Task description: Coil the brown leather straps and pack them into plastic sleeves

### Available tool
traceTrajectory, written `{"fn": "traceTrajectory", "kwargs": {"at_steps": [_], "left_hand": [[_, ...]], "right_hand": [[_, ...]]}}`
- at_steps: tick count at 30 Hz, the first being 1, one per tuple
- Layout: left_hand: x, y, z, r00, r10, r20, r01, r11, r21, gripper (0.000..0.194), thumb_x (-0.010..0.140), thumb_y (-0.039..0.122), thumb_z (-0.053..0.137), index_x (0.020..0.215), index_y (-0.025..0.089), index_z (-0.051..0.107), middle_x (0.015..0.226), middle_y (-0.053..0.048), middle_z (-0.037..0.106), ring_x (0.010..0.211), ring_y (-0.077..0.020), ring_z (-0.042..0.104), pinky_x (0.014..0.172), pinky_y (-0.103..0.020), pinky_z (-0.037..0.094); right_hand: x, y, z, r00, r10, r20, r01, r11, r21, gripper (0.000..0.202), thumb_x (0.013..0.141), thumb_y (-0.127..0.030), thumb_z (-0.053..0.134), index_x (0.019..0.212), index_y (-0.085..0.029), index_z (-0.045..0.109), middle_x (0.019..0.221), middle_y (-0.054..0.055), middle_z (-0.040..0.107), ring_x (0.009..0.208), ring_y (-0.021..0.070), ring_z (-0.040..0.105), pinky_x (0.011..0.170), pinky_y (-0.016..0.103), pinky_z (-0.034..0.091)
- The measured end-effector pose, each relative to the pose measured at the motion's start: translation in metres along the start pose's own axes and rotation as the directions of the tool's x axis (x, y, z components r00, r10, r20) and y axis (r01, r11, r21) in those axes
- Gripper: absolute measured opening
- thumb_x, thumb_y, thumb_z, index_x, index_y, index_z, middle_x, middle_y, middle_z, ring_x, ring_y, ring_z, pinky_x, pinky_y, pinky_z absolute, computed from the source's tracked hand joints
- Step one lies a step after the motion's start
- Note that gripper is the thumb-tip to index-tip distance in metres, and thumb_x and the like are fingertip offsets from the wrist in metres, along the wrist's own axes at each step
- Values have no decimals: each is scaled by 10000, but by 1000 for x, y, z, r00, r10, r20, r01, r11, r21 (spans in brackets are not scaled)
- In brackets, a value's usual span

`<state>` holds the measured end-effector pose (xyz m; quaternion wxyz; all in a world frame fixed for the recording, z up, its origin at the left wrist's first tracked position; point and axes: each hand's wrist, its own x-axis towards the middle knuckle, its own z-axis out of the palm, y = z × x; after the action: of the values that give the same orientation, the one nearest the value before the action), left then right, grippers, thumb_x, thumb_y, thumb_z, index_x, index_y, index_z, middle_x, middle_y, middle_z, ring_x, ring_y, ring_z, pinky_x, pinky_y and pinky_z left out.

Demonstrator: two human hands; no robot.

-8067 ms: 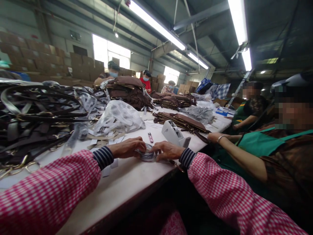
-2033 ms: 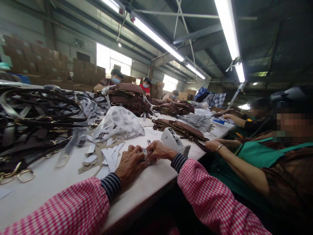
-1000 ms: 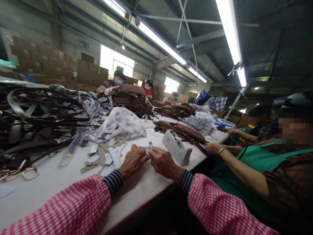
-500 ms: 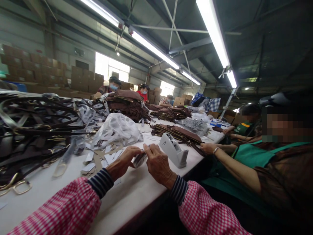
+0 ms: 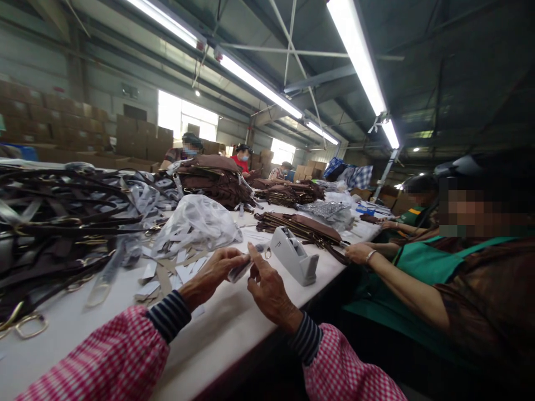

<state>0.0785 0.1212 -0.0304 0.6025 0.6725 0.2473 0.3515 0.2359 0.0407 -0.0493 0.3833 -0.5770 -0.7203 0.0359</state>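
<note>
My left hand [image 5: 215, 274] pinches a small plastic-wrapped bundle [image 5: 239, 272] between thumb and fingers, above the white table. A dark strip with a metal ring [image 5: 268, 254] shows past my fingers; whether it belongs to the bundle I cannot tell. Close against the bundle's right side is my right hand [image 5: 270, 292], its index finger stretched upward and its thumb apart from the curled other fingers. It seems to hold nothing. Just beyond it stands a grey tape dispenser [image 5: 292, 256]. Paper and card strips [image 5: 171, 273] lie left of my hands.
Brown straps with metal buckles [image 5: 62, 223] heap up at the left. A clear plastic bag [image 5: 196, 223] lies behind my hands, with brown bags [image 5: 209, 178] stacked beyond. At my right, a co-worker in a green apron [image 5: 434, 262] handles brown zippered pieces [image 5: 298, 225].
My right hand's fingers have come off the bundle and spread, with the index finger now pointing up. My left hand keeps its hold. The view has shifted slightly.
</note>
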Motion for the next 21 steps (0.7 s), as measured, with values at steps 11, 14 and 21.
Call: {"fn": "traceTrajectory", "kwargs": {"at_steps": [11, 14, 21], "left_hand": [[-4, 7, 0, 990, 132, -55, -100, 912, 397, 388, 861, 539, 593, 725, 176, 596, 664, 27, 513, 659, -159, 452, 614, -281, 299], [-4, 1, -4, 977, 208, -46, -149, 822, 549, 393, 886, 554, 561, 776, 183, 629, 740, 11, 571, 729, -189, 502, 656, -291, 325], [-3, -7, -6, 984, 176, -39, -110, 756, 645, 497, 897, 673, 496, 801, 202, 624, 752, 15, 573, 739, -208, 527, 663, -290, 344]], "right_hand": [[18, 41, -91, 984, 157, -89, -121, 940, 319, 470, 835, -331, 594, 1274, -174, 652, 767, -3, 621, 621, 136, 537, 580, 253, 463], [31, 80, -143, 910, 373, -179, -336, 919, 204, 324, 814, -362, 595, 1016, -148, 730, 812, 42, 643, 672, 153, 539, 552, 244, 431], [25, 128, -172, 786, 613, 85, -616, 763, 198, 202, 761, -300, 748, 661, -128, 714, 640, 92, 628, 598, 157, 509, 484, 239, 336]]}}
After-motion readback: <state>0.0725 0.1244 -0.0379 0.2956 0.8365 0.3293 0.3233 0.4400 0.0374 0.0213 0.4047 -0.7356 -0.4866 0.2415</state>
